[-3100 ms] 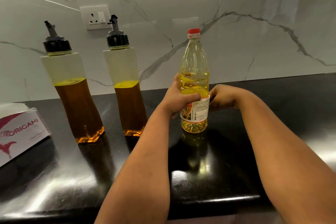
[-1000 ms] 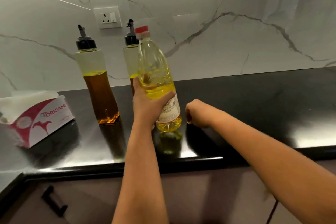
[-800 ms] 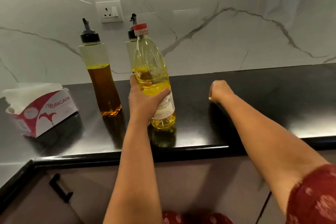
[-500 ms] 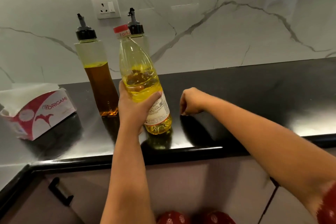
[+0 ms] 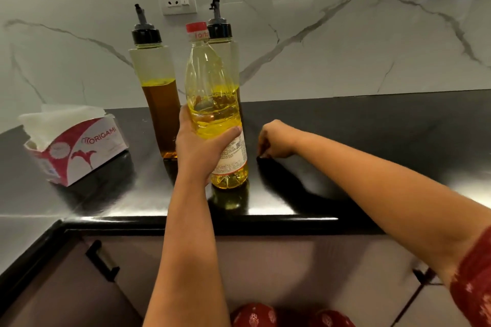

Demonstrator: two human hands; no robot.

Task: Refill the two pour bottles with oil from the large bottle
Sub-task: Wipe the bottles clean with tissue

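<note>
Presently:
1. Left hand [image 5: 198, 151] grips large bottle [image 5: 212, 103], red-capped, upright on desk [image 5: 372, 127].
2. Right hand [image 5: 273, 139] curled, empty, beside it.
3. Two pour bottles [image 5: 156, 82] directly behind.

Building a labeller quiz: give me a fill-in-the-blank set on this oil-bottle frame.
1. The left hand has its grip on the large bottle, whose cap is ____ in colour.
2. Both pour bottles, one at and one at, have ____ spout caps.
3. The tissue box reads ____.
4. The right hand rests on the ____.

Missing: red; black; ORIGAMI; counter
</note>
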